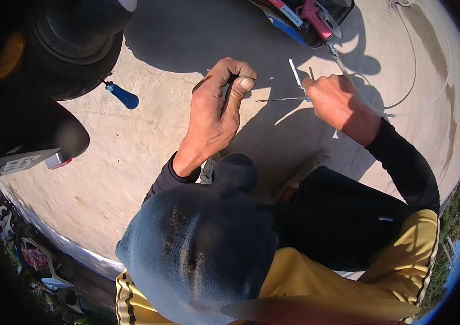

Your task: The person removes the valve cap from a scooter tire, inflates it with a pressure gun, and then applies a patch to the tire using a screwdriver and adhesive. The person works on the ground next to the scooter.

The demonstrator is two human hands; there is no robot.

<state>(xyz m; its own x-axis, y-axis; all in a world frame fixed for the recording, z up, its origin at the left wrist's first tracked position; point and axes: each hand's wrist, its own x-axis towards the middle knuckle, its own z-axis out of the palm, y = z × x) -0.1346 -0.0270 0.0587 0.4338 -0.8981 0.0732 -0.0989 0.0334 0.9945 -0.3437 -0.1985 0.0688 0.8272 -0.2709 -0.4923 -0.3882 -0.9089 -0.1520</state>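
My right hand (335, 103) is closed around a tire plug needle (280, 99), whose thin metal shaft with an eye at its tip points left toward my other hand. A bit of blue shows at the base of the shaft; the rest of the handle is hidden in my fingers. A narrow white strip (295, 71) sticks up beside that fist. My left hand (216, 108) is raised in a pinch, thumb against curled fingers; whatever it may hold is too small to make out. Left of it, a blue-handled tool (122, 96) juts from a black tire (72, 81).
A black tray (343, 10) at the top holds a pink-red air gun (316, 20) and a packet. From the gun a clear hose (403, 114) loops over the concrete at right. A dark vehicle part with a red reflector (59, 162) stands at left. My knees are below my hands.
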